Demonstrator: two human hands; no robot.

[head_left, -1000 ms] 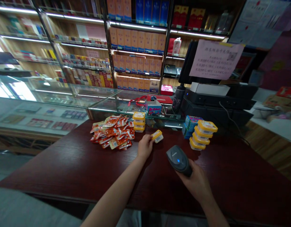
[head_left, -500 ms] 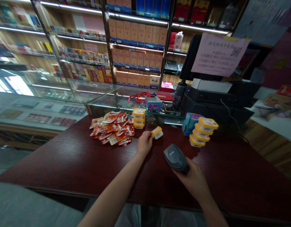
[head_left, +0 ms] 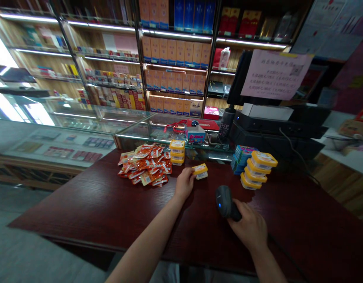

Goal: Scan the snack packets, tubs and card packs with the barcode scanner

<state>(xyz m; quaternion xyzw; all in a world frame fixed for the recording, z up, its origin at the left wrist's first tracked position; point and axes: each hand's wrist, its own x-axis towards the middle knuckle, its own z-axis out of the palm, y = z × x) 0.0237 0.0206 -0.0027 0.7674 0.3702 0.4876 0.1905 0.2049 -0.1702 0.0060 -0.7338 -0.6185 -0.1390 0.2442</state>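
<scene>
My left hand (head_left: 185, 183) is closed on the left end of a small yellow-lidded plastic tub (head_left: 200, 171), whose barcode side faces me. My right hand (head_left: 249, 225) grips the handle of a dark barcode scanner (head_left: 224, 201), with a blue light lit on its top. Left of the tub stands a short stack of matching yellow-lidded tubs (head_left: 177, 152). A taller, uneven stack of such tubs (head_left: 257, 170) rises to the right, beside a stack of blue packs (head_left: 240, 159). A heap of orange snack packets (head_left: 146, 164) lies on the far left of the brown table (head_left: 110, 212).
Behind the table runs a glass display counter (head_left: 134, 127) carrying a small blue-pink box (head_left: 195, 135) and a black bottle (head_left: 227, 124). A monitor with a pink paper sign (head_left: 276, 74) stands at the right. Shelves of boxed goods (head_left: 175, 80) line the back wall.
The scanner has turned more upright and moved slightly right and down, and its blue light now shows. My left hand still holds the tub. The whole view has shifted a little.
</scene>
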